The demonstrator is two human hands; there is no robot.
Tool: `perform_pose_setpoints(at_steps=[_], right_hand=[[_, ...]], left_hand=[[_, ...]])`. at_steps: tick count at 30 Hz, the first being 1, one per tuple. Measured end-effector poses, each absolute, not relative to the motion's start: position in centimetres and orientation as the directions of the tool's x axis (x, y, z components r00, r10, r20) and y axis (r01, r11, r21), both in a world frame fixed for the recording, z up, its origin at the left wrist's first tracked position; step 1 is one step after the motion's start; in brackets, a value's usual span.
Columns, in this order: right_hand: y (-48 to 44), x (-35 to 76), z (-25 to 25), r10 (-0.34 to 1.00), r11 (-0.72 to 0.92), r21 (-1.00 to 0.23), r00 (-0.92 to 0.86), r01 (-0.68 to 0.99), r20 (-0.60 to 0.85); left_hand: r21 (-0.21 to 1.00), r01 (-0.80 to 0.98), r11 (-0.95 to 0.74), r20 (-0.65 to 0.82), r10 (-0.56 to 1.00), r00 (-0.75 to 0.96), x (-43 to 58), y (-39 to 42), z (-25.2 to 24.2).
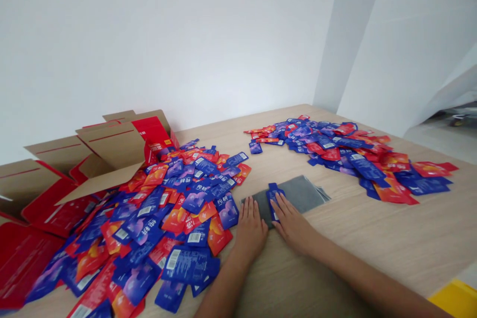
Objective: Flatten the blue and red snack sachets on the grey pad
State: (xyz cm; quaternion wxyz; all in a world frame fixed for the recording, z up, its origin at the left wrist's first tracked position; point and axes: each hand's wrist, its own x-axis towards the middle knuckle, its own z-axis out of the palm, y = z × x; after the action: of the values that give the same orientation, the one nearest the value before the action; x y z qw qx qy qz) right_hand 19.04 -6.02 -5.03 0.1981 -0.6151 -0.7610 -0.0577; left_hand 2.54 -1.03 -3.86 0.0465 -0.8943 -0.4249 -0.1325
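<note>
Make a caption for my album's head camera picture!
Left hand on gray sheets, right hand on blue packet, between packet piles.

White characters stand on a blue packet just left of the left grip; the first reads 纯, the second is too blurred to be sure of. A red packet, farther left of that grip, bears similar lettering. Barcode labels nearby have illegible numbers. Beyond, white print on a red box flap is unreadable.
</note>
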Motion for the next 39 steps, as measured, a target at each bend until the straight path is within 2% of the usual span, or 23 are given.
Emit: perform_pose_setpoints(at_steps=[5, 9, 11, 13, 16, 22, 25, 27, 33, 39], right_hand=[[-1.7, 20.0, -3.4, 0.923, 0.292, -0.151, -0.237, 0.944, 0.303], [-2.6, 20.2, -2.7, 0.929, 0.322, -0.202, -0.268, 0.925, 0.256], [-4.5, 20.0, -3.0, 0.923, 0.347, -0.241, -0.284, 0.906, 0.26], [-6.4, 19.7, -3.7, 0.914, 0.37, -0.289, -0.291, 0.883, 0.281], [-7.5, 19.5, -4.9, 0.922, 0.356, -0.398, -0.249, 0.845, 0.297], [-4.3, 19.2, -6.3, 0.954, 0.291, -0.704, -0.137, 0.648, 0.268], [-2.7, 19.4, -5.4, 0.971, 0.239, -0.785, -0.129, 0.572, 0.202], [-1.4, 19.8, -4.1, 0.977, 0.211, -0.782, -0.105, 0.586, 0.185], [7.4, 21.7, -0.6, 0.978, -0.013, -0.652, 0.145, 0.758, 0.149], [17.4, 23.6, 0.1, 0.929, -0.253, -0.563, 0.36, 0.787, 0.085]], left_hand=[[0.025, 0.776, -0.63, 0.31, 0.743, 0.593, 2.6, -1.0, -4.1], [0.048, 0.773, -0.633, 0.297, 0.748, 0.594, 2.6, -1.1, -3.8], [0.087, 0.772, -0.629, 0.281, 0.759, 0.587, 2.6, -1.2, -3.4], [0.187, 0.778, -0.6, 0.23, 0.796, 0.559, 2.7, -1.2, -2.7], [0.345, 0.77, -0.537, 0.131, 0.84, 0.527, 3.3, -1.0, -0.9], [0.471, 0.752, -0.462, 0.071, 0.869, 0.489, 5.6, 0.0, 1.5], [0.539, 0.767, -0.347, 0.03, 0.919, 0.394, 6.4, 0.4, 1.5], [0.588, 0.758, -0.283, -0.006, 0.935, 0.354, 6.7, 0.8, 1.4], [0.732, 0.665, -0.149, -0.124, 0.93, 0.345, 7.0, 1.6, 1.1], [0.9, 0.435, -0.028, -0.131, 0.934, 0.332, 3.5, 3.3, 1.7]])
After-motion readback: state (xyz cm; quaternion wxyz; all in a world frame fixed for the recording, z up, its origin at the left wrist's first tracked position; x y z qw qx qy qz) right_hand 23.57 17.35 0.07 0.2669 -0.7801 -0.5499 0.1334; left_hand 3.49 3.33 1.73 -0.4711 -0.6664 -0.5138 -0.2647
